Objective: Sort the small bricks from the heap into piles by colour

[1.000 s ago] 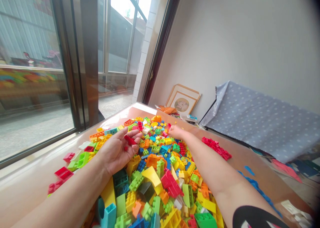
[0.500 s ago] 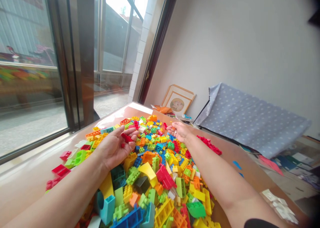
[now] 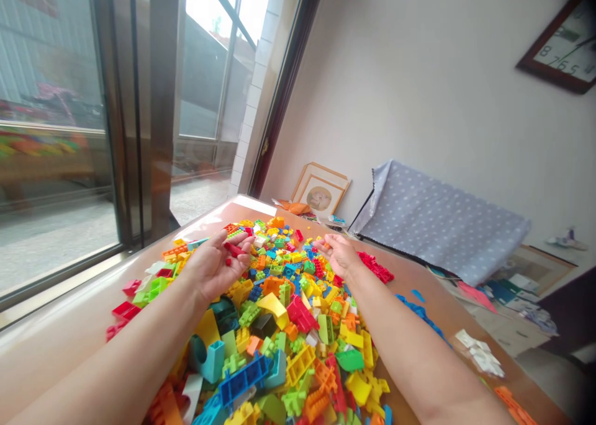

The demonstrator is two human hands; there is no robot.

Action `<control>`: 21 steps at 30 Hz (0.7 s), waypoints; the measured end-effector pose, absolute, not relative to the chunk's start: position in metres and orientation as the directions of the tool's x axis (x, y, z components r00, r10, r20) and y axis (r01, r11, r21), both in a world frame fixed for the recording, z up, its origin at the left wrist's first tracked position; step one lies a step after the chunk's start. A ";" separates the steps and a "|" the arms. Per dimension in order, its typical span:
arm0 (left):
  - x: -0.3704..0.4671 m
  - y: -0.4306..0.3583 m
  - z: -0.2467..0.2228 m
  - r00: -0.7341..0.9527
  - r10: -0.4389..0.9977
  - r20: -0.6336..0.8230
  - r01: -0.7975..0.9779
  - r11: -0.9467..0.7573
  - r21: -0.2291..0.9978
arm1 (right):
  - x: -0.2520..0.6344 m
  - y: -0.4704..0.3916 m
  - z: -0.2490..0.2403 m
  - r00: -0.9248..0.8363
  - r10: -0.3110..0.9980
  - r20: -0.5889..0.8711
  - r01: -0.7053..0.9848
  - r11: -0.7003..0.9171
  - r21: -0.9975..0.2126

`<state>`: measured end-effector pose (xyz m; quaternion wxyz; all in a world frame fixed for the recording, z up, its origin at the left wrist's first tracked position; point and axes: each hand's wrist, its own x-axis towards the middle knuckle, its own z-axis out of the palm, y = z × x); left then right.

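My left hand is palm up over the left side of the brick pile, fingers half curled, cradling small red toy bricks. Across the pile, my right hand hovers near its far right edge with thumb and fingers drawn together. A small orange bit shows at those fingertips, too small to make out. Beneath both hands spreads a heap of mixed toy building bricks in yellow, green, orange, blue and red.
Sorted on the table to the right are red bricks, blue bricks, white pieces and orange bricks. Beyond stand picture frames and a dotted cloth. A glass door is at left.
The view has swung right, bringing the wall clock and the blue and orange groups into sight. Both hands stay over the pile, the left still holding red bricks.
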<state>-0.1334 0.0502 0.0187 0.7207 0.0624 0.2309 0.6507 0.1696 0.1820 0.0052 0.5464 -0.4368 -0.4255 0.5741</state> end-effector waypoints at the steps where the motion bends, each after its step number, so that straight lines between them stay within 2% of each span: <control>1: -0.134 0.050 0.019 0.050 0.964 -0.260 -0.917 0.147 0.370 | 0.171 0.174 0.007 -0.021 0.998 -0.056 -0.290 -0.060 -0.955; 7: -0.135 0.051 0.020 0.028 0.967 -0.253 -0.948 0.106 0.300 | 0.190 0.116 0.007 -0.012 0.986 -0.166 -0.473 -0.152 -0.868; 12: -0.133 0.057 0.016 -0.006 0.973 -0.229 -0.939 0.073 0.337 | 0.205 0.063 0.000 0.012 0.964 -0.267 -0.701 -0.183 -0.689; 16: -0.138 0.061 0.016 -0.048 0.969 -0.243 -0.930 0.045 0.365 | 0.212 0.030 0.007 0.034 0.972 -0.234 -0.778 -0.122 -0.617; 21: -0.146 0.069 0.014 -0.095 0.965 -0.246 -0.913 0.014 0.407 | 0.222 0.009 0.026 0.084 0.978 -0.191 -0.780 -0.055 -0.623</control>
